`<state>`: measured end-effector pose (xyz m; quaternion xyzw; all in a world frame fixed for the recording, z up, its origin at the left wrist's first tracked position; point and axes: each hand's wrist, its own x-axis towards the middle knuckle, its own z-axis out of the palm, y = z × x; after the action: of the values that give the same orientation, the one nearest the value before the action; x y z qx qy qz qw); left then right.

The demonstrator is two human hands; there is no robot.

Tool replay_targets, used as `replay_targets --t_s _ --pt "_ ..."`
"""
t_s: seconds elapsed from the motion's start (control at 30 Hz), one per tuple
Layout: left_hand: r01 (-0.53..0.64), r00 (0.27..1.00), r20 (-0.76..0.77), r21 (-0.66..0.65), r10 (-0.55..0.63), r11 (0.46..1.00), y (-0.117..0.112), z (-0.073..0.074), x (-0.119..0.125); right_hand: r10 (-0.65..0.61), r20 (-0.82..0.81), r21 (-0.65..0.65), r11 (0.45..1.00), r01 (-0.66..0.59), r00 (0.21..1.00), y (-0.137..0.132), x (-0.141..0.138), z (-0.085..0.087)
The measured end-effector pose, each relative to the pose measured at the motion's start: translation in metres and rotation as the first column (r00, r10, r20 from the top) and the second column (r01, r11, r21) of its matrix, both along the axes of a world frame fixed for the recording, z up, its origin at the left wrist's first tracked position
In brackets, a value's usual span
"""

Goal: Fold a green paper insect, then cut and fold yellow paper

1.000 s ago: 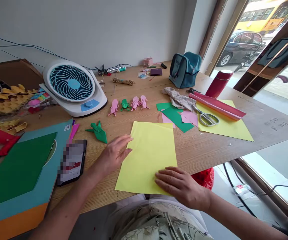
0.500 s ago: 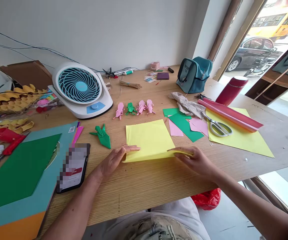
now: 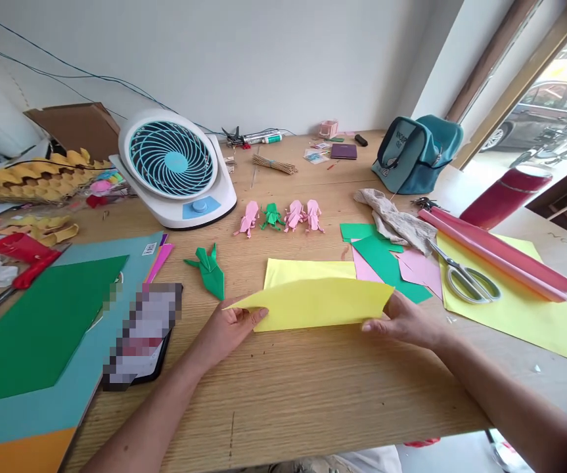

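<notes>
Paper (image 3: 322, 305), yellow and arched, stretches between my two hands at the near middle of the table (image 3: 307, 394), its raised flap hiding part of the layer that lies beyond. My left hand (image 3: 226, 334) pinches the left end, thumb on the near face, other fingers partly covered by the sheet; my right hand (image 3: 404, 320) grips the right end, and I cannot make out the fingertips behind it. To the left, pixelation masks much of a phone (image 3: 145, 328). To the right, scissors (image 3: 454, 265) lie on a second yellow sheet (image 3: 549, 328), which runs out of my view.
</notes>
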<state>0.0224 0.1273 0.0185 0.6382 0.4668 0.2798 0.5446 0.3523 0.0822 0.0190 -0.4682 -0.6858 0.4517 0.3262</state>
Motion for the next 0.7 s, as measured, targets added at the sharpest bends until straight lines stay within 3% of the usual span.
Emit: replay_targets --t_s 0.17,0.33,0.53,0.63,0.7 --pt "-0.063 0.998 -0.012 -0.041 0.062 0.997 0.0 -0.002 0.003 -0.082 0.16 0.017 0.997 0.081 0.984 -0.001 -0.007 -0.006" --pt "-0.079 0.965 -0.244 0.065 0.092 0.995 -0.001 -0.007 0.007 -0.239 0.274 0.063 0.971 0.23 0.932 -0.004 -0.019 -0.009" --pt "0.049 0.794 -0.601 0.202 0.085 0.978 -0.01 0.002 0.014 -0.262 0.525 0.149 0.965 0.215 0.81 -0.012 -0.017 -0.005" --pt "0.094 0.711 -0.697 0.227 0.094 0.969 -0.014 0.004 0.018 -0.302 0.562 0.156 0.953 0.259 0.77 -0.014 -0.014 -0.001" --pt "0.12 0.672 -0.733 0.245 0.103 0.962 -0.016 0.003 0.02 -0.299 0.54 0.129 0.953 0.273 0.787 -0.014 -0.012 0.0"
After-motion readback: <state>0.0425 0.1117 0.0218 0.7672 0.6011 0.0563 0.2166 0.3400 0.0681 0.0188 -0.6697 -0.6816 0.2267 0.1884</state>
